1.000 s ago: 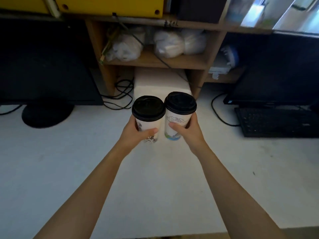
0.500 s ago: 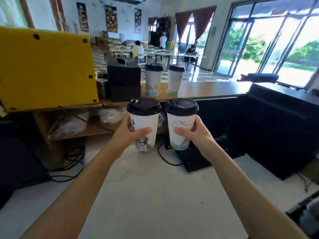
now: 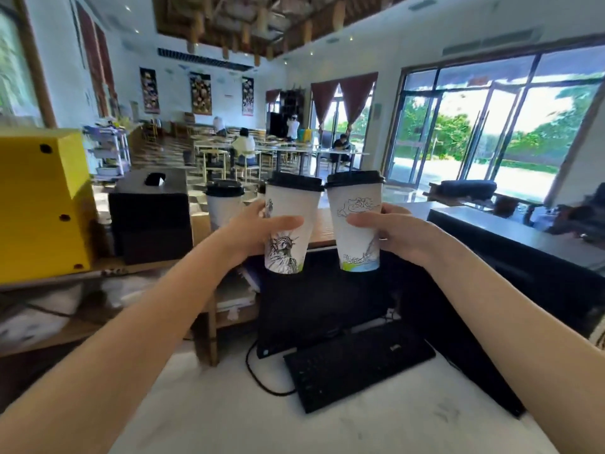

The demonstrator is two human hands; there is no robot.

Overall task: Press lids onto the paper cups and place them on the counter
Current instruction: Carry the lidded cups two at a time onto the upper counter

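Observation:
My left hand (image 3: 253, 231) grips a white paper cup with a statue drawing (image 3: 288, 224), capped by a black lid. My right hand (image 3: 397, 232) grips a second white paper cup with a skyline print (image 3: 357, 224), also under a black lid. Both cups are upright, side by side and nearly touching, held in the air in front of the raised wooden counter (image 3: 324, 231). Behind my left hand another lidded cup (image 3: 224, 204) stands on that counter, partly hidden. A further cup behind it is almost fully covered.
A yellow box (image 3: 39, 201) and a black box (image 3: 150, 214) sit on the counter at the left. Below are a black monitor (image 3: 314, 306) and keyboard (image 3: 357, 368) on the white desk (image 3: 229, 414). A black unit (image 3: 523, 257) stands at the right. People sit at tables far behind.
Both cups have risen from desk level to the height of the counter top and moved forward. My view has tilted up from the desk to the room beyond.

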